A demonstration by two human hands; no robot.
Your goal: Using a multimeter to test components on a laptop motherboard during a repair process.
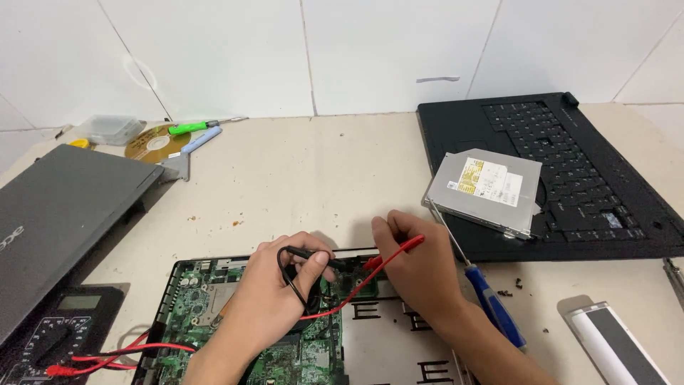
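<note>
Both hands work over an opened laptop base (pixel 214 314) at the 6 o'clock edge of the bench (pixel 299 178), its green circuit board (pixel 192 299) bare on the left half and a pale inner plate (pixel 385 335) on the right. The left hand (pixel 274 285) has its fingers closed around a black test probe (pixel 317 254), which points toward 3 o'clock with its black lead looped below the thumb. The right hand (pixel 413 267) is pinched shut on a red test probe (pixel 395 251), angled down toward 8 o'clock; its red lead (pixel 342 303) runs under the left hand. The two probe tips meet the board close together, between the hands, though the exact contact spot is too small to make out.

At 8 o'clock a black multimeter (pixel 50 331) lies with red leads plugged in and trailing to the laptop base. Above it, toward 9 o'clock, sits a closed grey laptop (pixel 57 207). At 10 o'clock a small clear plastic box (pixel 110 130) stands by the wall; what it holds cannot be told. Just beside it lie a gold disc (pixel 151 145), a green pen-like tool (pixel 191 128) and a pale blue one (pixel 203 139).

At 2 o'clock a black keyboard panel (pixel 563 171) carries a silver optical drive (pixel 488 189) on its near left part. A blue-handled screwdriver (pixel 491 296) lies just right of the right wrist, and a white and black flat object (pixel 613 342) lies at 4 o'clock.
</note>
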